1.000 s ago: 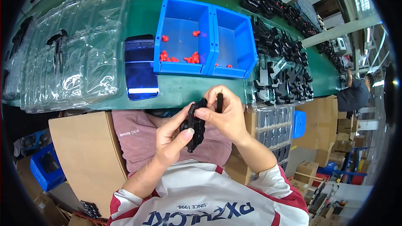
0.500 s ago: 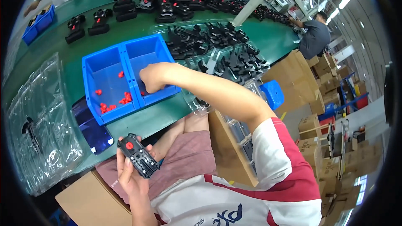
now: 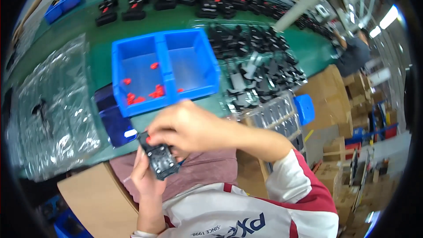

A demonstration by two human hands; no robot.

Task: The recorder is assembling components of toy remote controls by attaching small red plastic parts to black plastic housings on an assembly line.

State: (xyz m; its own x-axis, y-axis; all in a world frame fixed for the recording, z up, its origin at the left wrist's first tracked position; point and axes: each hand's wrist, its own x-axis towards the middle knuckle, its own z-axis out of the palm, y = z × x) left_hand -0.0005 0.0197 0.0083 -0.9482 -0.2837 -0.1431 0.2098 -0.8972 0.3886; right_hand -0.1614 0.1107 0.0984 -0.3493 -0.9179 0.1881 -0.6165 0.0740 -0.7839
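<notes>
The left hand had its fingers closed around a black plastic housing, tilted above the person's lap in front of the bench. The right hand's fingers met a red piece at its upper end; blur hid whether they pinched it. An off-centre push could have tipped the housing, and a loose pinch could have dropped the red piece. Two joined blue bins, clear plastic packaging and black parts lay on the green surface; cardboard boxes stood beyond, right.
</notes>
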